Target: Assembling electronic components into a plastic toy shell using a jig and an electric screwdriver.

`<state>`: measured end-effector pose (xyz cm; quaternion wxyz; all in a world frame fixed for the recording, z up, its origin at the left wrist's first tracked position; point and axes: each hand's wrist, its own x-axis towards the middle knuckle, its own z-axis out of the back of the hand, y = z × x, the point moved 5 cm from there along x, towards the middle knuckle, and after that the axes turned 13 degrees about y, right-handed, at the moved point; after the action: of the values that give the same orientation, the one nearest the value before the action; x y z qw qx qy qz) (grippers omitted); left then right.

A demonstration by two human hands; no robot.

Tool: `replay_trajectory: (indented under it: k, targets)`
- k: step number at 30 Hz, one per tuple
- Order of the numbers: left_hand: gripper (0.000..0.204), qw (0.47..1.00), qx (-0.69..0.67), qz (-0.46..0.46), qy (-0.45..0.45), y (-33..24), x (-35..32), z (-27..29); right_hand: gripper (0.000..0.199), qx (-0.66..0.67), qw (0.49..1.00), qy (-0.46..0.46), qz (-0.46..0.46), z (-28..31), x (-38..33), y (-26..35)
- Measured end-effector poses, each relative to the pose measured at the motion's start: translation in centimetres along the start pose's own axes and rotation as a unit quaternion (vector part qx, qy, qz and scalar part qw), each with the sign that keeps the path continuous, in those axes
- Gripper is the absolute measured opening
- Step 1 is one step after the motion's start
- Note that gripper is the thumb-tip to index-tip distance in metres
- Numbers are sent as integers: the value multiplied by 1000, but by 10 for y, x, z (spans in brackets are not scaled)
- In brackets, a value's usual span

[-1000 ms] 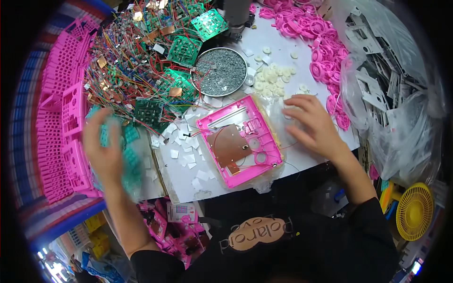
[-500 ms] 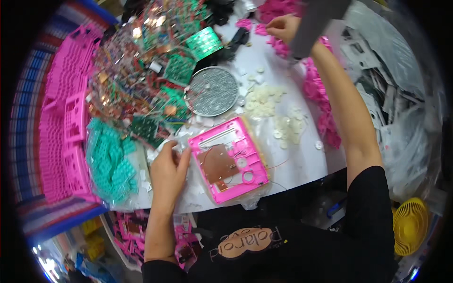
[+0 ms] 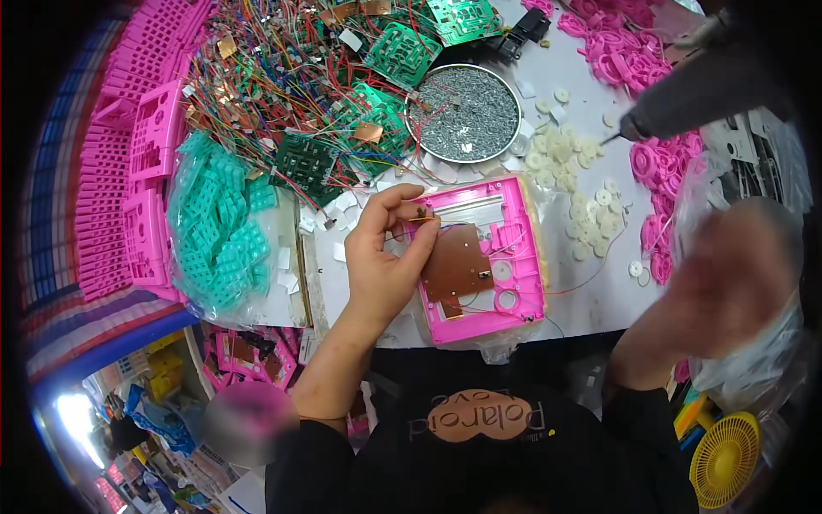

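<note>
A pink plastic casing (image 3: 533, 248) lies on the table before me, with a brown circuit board (image 3: 458, 265), metal strips and thin wires inside. My left hand (image 3: 381, 257) is at its upper left edge, thumb and fingers closed on thin wires (image 3: 419, 220), one yellow; a small dark part shows at the fingertips. Out to the right, over clear plastic bags, my right hand (image 3: 728, 274) is smeared by motion, so its fingers cannot be read. A dark grey electric screwdriver (image 3: 693, 94) hangs at the upper right, its bit pointing left.
Behind the casing stands a round tray (image 3: 517, 128) of small screws. Tangled wires and green circuit boards (image 3: 402, 51) fill the back left, beside turquoise keypads (image 3: 218, 231) and stacked pink casings (image 3: 154, 137). Cream discs (image 3: 591, 223) and pink parts (image 3: 655, 167) lie on the right.
My left hand has moved from beside the casing onto its upper left edge and closed on wires. My right hand has come back from the far pink parts to the right side. The view has shifted.
</note>
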<state>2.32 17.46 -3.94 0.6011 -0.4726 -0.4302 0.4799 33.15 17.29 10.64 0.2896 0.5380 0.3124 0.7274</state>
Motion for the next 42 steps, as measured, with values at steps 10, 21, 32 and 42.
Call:
replay_trajectory:
  k: [10,21,32,42]
  targets:
    - [32,1000,12,-8,4,0,-4,13,16,-241,912,321,-87,-167,-5,-99]
    - [19,996,90,20,-17,15,-51,31,14,-132,907,400,0,-180,-32,-71]
    - [8,966,257,-29,30,-4,-33,33,22,-244,873,412,-97,-229,42,-126]
    - [32,936,342,-63,-45,-10,2,14,19,58,866,383,-317,-183,40,-143]
